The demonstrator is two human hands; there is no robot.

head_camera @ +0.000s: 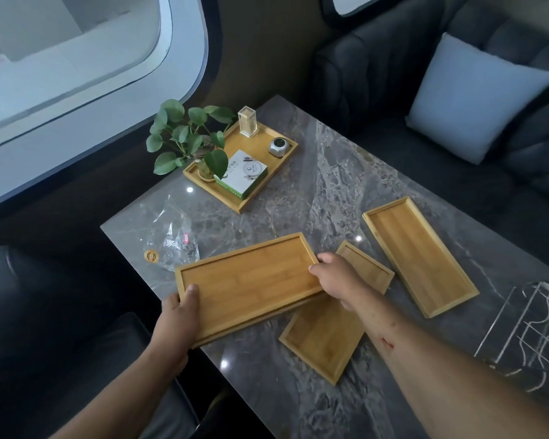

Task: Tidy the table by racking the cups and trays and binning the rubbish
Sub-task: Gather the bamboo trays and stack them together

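Note:
I hold a long bamboo tray (251, 280) above the grey marble table (314, 191). My left hand (178, 315) grips its near left corner, thumb on top. My right hand (336, 277) grips its right end. Under that tray's right end lies a second bamboo tray (327, 337), partly covered by my right wrist. A third bamboo tray (420, 255) lies flat to the right. A crumpled clear plastic bag (171, 239) with a yellow sticker lies at the table's left edge. A white wire rack (533, 331) stands at the right edge.
A larger bamboo tray (263, 185) at the back holds a potted plant (187, 137), a white-green box (241, 174), a clear toothpick holder (248, 122) and a small grey device (279, 146). Dark sofas flank the table; a pale cushion (476, 96) rests on the right one.

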